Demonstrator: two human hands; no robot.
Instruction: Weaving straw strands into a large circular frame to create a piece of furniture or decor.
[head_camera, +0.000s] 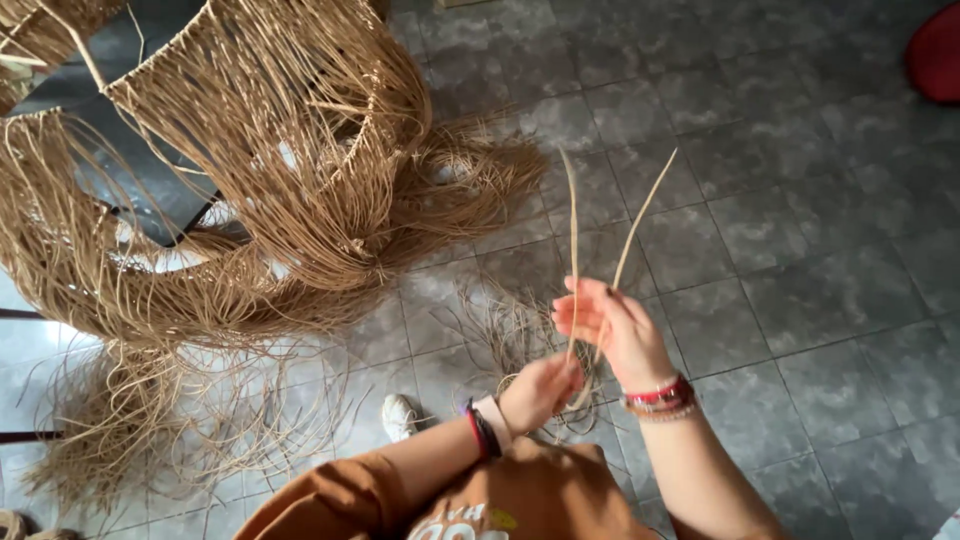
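My right hand (612, 330) is raised with fingers spread, and two long tan raffia strands (572, 215) pass through its fingers and stick up over the grey floor. My left hand (540, 388) is closed around the lower part of the same strands, just below and left of the right hand. Red and beaded bracelets ring my right wrist; a dark band and a pale strap sit on the left wrist. An orange sleeve covers my left arm.
A large frame hung with raffia fringe (250, 150) fills the upper left, its fibres trailing onto the grey tiled floor (800, 250). Loose strands (150, 420) lie at the lower left. A white shoe (398, 415) shows below. A red object (938, 52) sits top right.
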